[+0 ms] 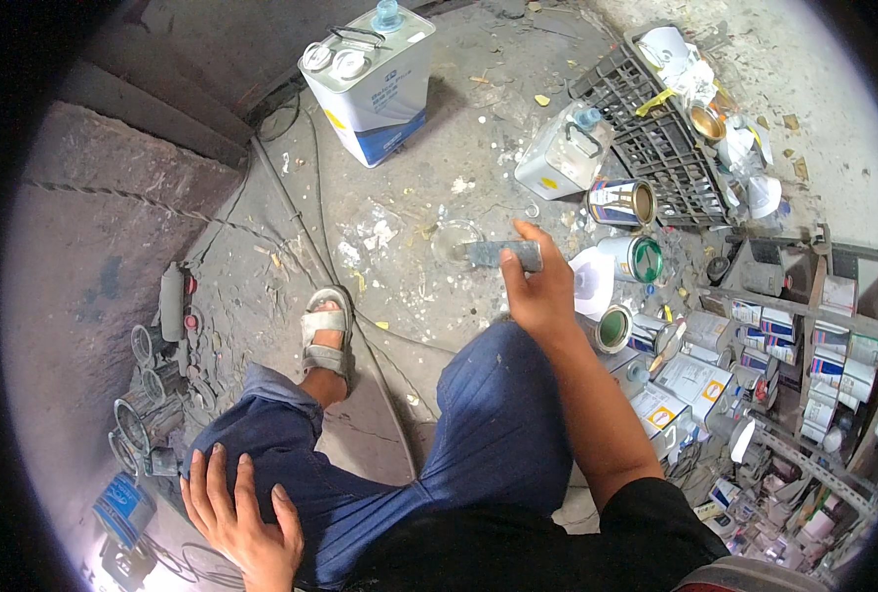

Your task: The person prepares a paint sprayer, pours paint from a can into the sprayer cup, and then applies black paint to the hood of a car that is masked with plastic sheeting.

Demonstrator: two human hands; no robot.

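Observation:
My left hand point(243, 513) rests on my jeans with its fingers spread. My right hand point(539, 286) grips a dark grey, worn flat bar point(498, 254) above the floor. Just beyond the bar's left end is a pale round, see-through shape point(458, 235), too unclear to name. Right of my right hand are a white paper piece point(589, 288), a can with green paint on top point(643, 259) and another open can point(614, 330). Farther forward stand a white rectangular jug point(555, 158) and a tan-topped can point(616, 200).
A large metal container point(365, 94) stands ahead. A black plastic crate point(651, 148) with litter lies at upper right. Shelves of cans point(834, 355) and stacked containers point(686, 390) fill the right. Cables and a pipe point(301, 217) cross the floor. Cups point(143, 400) line the left.

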